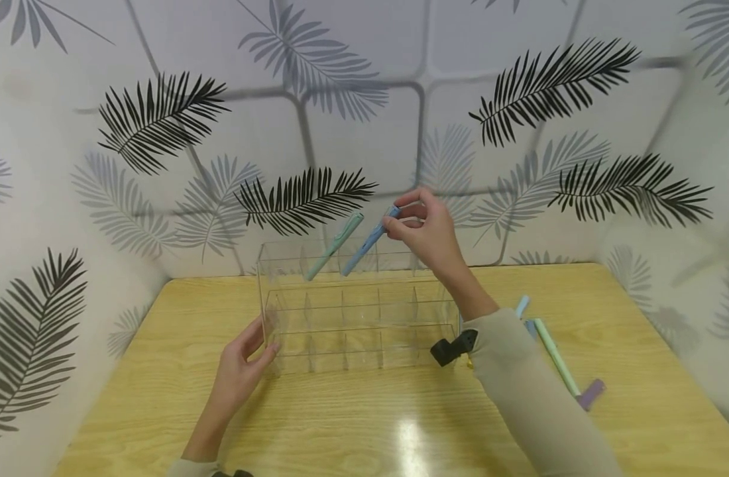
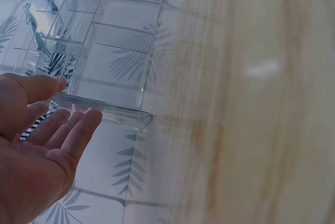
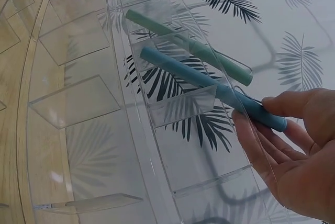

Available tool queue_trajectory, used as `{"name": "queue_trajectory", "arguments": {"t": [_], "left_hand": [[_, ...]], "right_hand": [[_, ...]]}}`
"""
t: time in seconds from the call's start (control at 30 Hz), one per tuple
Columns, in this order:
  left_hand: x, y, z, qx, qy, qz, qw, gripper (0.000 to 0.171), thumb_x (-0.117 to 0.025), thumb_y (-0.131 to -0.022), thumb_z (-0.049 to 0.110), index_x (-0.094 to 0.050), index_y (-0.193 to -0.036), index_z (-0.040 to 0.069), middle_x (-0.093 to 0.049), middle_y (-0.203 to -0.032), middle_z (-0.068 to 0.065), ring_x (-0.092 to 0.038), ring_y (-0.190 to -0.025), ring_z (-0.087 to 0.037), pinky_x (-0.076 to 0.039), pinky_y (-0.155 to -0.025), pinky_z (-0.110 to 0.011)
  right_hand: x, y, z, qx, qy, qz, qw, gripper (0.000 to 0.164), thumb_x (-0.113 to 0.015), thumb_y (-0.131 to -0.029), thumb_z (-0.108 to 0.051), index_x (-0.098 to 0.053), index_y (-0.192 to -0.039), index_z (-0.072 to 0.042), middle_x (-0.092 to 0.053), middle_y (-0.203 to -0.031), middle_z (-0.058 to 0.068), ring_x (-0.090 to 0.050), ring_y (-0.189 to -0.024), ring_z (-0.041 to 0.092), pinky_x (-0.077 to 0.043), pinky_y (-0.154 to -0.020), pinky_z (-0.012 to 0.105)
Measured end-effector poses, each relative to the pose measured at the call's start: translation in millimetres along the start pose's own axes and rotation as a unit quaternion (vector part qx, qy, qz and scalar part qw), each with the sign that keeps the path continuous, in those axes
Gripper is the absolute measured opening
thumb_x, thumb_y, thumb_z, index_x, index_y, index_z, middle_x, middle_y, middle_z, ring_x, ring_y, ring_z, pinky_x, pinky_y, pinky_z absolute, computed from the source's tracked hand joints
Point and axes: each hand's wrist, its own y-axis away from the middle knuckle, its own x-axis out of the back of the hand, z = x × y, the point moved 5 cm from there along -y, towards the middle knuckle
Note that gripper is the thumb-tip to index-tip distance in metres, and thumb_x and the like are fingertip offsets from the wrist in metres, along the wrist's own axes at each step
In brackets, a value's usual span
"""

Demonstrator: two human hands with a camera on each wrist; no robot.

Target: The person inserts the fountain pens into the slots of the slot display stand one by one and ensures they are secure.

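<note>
Blue cylindrical clip pen (image 1: pixel 370 242) slants into clear plastic compartment rack (image 1: pixel 360 306)

The right hand (image 1: pixel 427 228) pinches this one pen near its upper end; its lower end is in the rack's top row. One muted-green cylindrical clip pen (image 1: pixel 335 246) leans in that row, nearer the rack's left side. The left hand (image 1: pixel 242 368) holds the rack's left wall between thumb and fingers. Right of the rack lie one long pale-green stick (image 1: pixel 557 358), one short purple piece (image 1: pixel 591 395) at its end, and blue pieces (image 1: pixel 522 305) too covered to count.

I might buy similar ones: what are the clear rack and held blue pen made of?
Clear rack: probably glossy acrylic, given thin, transparent, glinting walls, possibly glass. Blue pen: likely smooth satin plastic, given even colour and soft sheen, possibly painted metal.
</note>
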Motion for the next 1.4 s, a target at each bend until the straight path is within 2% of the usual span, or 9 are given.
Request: {"name": "queue_trajectory", "arguments": {"t": [0.17, 0.37, 0.63, 0.77, 0.8, 0.9, 1.03, 1.23, 1.4], "left_hand": [[0.5, -0.7, 1.1, -0.005, 0.000, -0.001, 1.0000, 0.056, -0.066, -0.097, -0.005, -0.043, -0.148, -0.012, -0.047, -0.149, -0.030, -0.047, -0.135, -0.046, -0.041, -0.104, -0.015], [1.3, -1.0, 1.1, -0.003, -0.002, -0.002, 1.0000, 0.057, -0.066, -0.097, -0.006, -0.042, -0.148, -0.012, -0.046, -0.149, -0.030, -0.048, -0.135, -0.045, -0.044, -0.104, -0.021], [2.1, -0.2, 1.7, 0.001, -0.004, 0.000, 1.0000, 0.057, -0.066, -0.097, -0.005, -0.043, -0.148, -0.012, -0.046, -0.149, -0.030, -0.048, -0.134, -0.045, -0.045, -0.103, -0.022], [2.9, 0.2, 1.3, 0.005, -0.003, 0.000, 1.0000, 0.057, -0.066, -0.097, -0.005, -0.043, -0.148, -0.012, -0.046, -0.149, -0.030, -0.048, -0.134, -0.045, -0.047, -0.104, -0.032], [3.1, 0.1, 1.3, 0.008, -0.001, 0.000, 1.0000, 0.057, -0.066, -0.097, -0.004, -0.043, -0.148, -0.012, -0.046, -0.149, -0.030, -0.048, -0.134, -0.045, -0.047, -0.103, -0.036], [3.5, -0.2, 2.0, 0.009, -0.004, -0.001, 1.0000, 0.057, -0.066, -0.097, -0.004, -0.042, -0.148, -0.012, -0.046, -0.150, -0.030, -0.048, -0.134, -0.045, -0.047, -0.104, -0.035], [1.9, -0.8, 1.6, 0.009, -0.005, 0.004, 0.9999, 0.056, -0.067, -0.097, -0.005, -0.043, -0.147, -0.014, -0.046, -0.149, -0.031, -0.049, -0.134, -0.046, -0.043, -0.104, -0.023], [-2.4, -0.3, -1.6, 0.009, 0.005, 0.001, 0.9999, 0.056, -0.066, -0.097, -0.004, -0.043, -0.148, -0.012, -0.047, -0.149, -0.030, -0.048, -0.134, -0.045, -0.044, -0.103, -0.021], [-1.1, 0.2, -0.4, 0.009, 0.014, 0.000, 0.9999, 0.056, -0.066, -0.098, -0.003, -0.043, -0.150, -0.009, -0.046, -0.150, -0.028, -0.047, -0.135, -0.045, -0.048, -0.101, -0.025]], "right_hand": [[0.1, -1.6, 1.9, -0.016, 0.008, -0.016, 1.000, 0.031, -0.073, -0.093, 0.002, -0.056, -0.118, 0.007, -0.070, -0.107, 0.025, -0.075, -0.078, 0.016, -0.064, -0.081, 0.044], [3.2, -2.3, 2.3, -0.036, 0.018, -0.031, 0.999, 0.029, -0.073, -0.094, 0.000, -0.054, -0.115, 0.007, -0.070, -0.109, 0.026, -0.074, -0.078, 0.014, -0.065, -0.078, 0.034], [2.2, -1.8, 1.0, -0.047, 0.015, -0.041, 0.998, 0.030, -0.072, -0.094, 0.002, -0.053, -0.117, 0.006, -0.070, -0.108, 0.026, -0.074, -0.079, 0.015, -0.064, -0.079, 0.035], [3.8, -0.8, 0.2, -0.046, 0.012, -0.042, 0.998, 0.034, -0.073, -0.094, -0.001, -0.053, -0.122, 0.007, -0.069, -0.109, 0.025, -0.074, -0.083, 0.017, -0.064, -0.080, 0.035], [5.3, -0.3, -0.1, -0.044, 0.011, -0.040, 0.998, 0.036, -0.073, -0.094, -0.002, -0.053, -0.123, 0.006, -0.069, -0.110, 0.025, -0.074, -0.085, 0.018, -0.064, -0.081, 0.035], [12.8, 1.7, -1.6, -0.041, 0.018, -0.024, 0.999, 0.037, -0.075, -0.094, -0.007, -0.055, -0.124, 0.002, -0.067, -0.113, 0.021, -0.073, -0.091, 0.020, -0.064, -0.081, 0.034], [30.3, 8.6, -5.6, -0.019, 0.018, 0.011, 1.000, 0.036, -0.074, -0.096, -0.011, -0.056, -0.124, 0.002, -0.065, -0.113, 0.018, -0.072, -0.093, 0.021, -0.064, -0.082, 0.033], [59.2, 32.7, -13.2, 0.035, 0.009, 0.063, 0.997, 0.027, -0.073, -0.097, -0.012, -0.060, -0.117, 0.000, -0.067, -0.108, 0.016, -0.073, -0.091, 0.022, -0.064, -0.080, 0.033], [77.6, 54.2, -17.5, 0.059, 0.032, 0.083, 0.994, 0.026, -0.072, -0.098, -0.012, -0.060, -0.116, 0.002, -0.069, -0.103, 0.014, -0.074, -0.089, 0.022, -0.064, -0.077, 0.031]]}}
